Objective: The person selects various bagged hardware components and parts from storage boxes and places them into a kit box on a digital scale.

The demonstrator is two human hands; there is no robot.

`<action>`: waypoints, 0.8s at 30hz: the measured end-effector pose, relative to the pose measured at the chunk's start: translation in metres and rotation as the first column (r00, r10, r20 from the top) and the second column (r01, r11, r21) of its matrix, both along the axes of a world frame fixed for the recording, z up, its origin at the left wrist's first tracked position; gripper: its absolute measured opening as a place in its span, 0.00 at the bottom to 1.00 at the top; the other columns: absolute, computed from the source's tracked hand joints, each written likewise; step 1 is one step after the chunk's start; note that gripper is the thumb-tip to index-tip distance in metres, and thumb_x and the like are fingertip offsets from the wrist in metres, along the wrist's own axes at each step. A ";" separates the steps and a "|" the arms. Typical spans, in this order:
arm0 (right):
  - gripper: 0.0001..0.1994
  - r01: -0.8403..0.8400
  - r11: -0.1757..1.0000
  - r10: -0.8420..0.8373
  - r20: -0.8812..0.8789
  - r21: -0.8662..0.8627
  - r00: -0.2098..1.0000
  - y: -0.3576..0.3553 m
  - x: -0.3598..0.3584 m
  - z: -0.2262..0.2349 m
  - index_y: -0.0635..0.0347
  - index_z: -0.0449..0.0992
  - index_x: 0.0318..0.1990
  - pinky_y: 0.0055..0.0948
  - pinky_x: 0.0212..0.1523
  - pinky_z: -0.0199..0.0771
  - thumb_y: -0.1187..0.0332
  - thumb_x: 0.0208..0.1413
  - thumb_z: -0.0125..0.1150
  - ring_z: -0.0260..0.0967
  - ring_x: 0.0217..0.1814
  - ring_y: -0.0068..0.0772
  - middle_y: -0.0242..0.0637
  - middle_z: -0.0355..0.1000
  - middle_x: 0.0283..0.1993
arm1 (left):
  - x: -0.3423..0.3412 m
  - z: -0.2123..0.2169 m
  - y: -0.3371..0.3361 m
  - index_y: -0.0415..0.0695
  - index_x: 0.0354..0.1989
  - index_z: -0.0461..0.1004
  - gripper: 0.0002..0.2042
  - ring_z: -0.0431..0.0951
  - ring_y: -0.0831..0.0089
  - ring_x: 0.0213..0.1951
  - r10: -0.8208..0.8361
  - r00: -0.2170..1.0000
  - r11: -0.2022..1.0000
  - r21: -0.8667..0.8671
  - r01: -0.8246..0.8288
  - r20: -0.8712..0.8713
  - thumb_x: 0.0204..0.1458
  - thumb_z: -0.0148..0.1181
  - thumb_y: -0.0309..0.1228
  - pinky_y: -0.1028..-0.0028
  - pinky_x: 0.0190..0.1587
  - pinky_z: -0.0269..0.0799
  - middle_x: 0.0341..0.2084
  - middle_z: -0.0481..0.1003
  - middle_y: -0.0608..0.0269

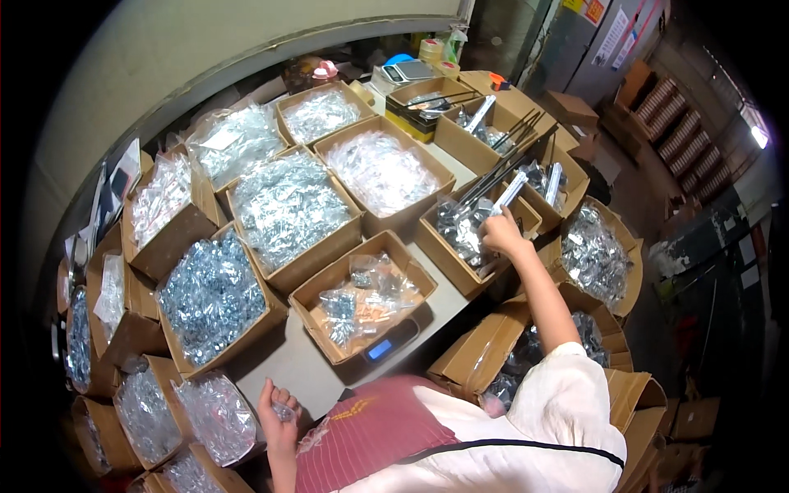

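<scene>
Nearby, at the bench [448, 311]'s near edge, the left hand [278, 407] curls its fingers round a clear packet [285, 413]. Beyond it, a small box [316, 335] stands over a scale [380, 351]. Farther off, by the bench's right edge, the right hand [501, 232] bends its fingers above a parts box [440, 261]; whether they grip anything, I cannot tell. Just past them, nearer this hand, a silver strip [513, 187] slants away rightward along its length.

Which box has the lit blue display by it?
The box directly before you: the display sits at its near edge. It holds just a few bags, unlike heaped boxes to its left.
</scene>
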State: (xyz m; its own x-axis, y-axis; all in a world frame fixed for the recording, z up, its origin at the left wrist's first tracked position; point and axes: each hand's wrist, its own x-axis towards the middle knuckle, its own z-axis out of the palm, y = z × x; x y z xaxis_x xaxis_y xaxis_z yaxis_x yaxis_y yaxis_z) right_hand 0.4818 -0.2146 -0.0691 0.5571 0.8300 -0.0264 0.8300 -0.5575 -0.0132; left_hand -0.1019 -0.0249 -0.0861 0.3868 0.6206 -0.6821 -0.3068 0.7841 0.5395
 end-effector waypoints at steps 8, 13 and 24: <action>0.40 0.008 0.991 0.001 0.065 -0.137 0.998 0.023 -0.032 -0.041 0.60 0.61 0.66 0.66 0.70 0.44 0.55 0.45 0.68 0.54 0.71 0.54 0.45 0.59 0.69 | 0.005 -0.025 0.023 0.55 0.24 0.64 0.15 0.66 0.79 0.17 0.045 0.994 0.999 0.006 -0.045 -0.095 0.60 0.58 0.44 0.76 0.17 0.57 0.14 0.61 0.75; 0.36 0.000 1.000 0.006 0.191 -0.032 0.982 0.026 -0.036 -0.048 0.61 0.68 0.60 0.64 0.68 0.50 0.59 0.42 0.71 0.63 0.62 0.49 0.43 0.67 0.61 | 0.024 -0.047 0.043 0.50 0.31 0.70 0.11 0.69 0.79 0.19 -0.034 0.997 0.999 0.015 0.035 -0.063 0.61 0.57 0.42 0.77 0.18 0.63 0.17 0.66 0.72; 0.12 0.176 0.984 -0.177 0.101 0.018 0.979 -0.053 0.044 0.023 0.46 0.84 0.34 0.59 0.71 0.44 0.71 0.38 0.63 0.66 0.57 0.45 0.37 0.74 0.41 | 0.030 -0.070 0.033 0.47 0.30 0.72 0.09 0.67 0.79 0.17 -0.092 0.979 0.989 0.102 0.111 -0.180 0.59 0.59 0.37 0.77 0.19 0.63 0.18 0.69 0.72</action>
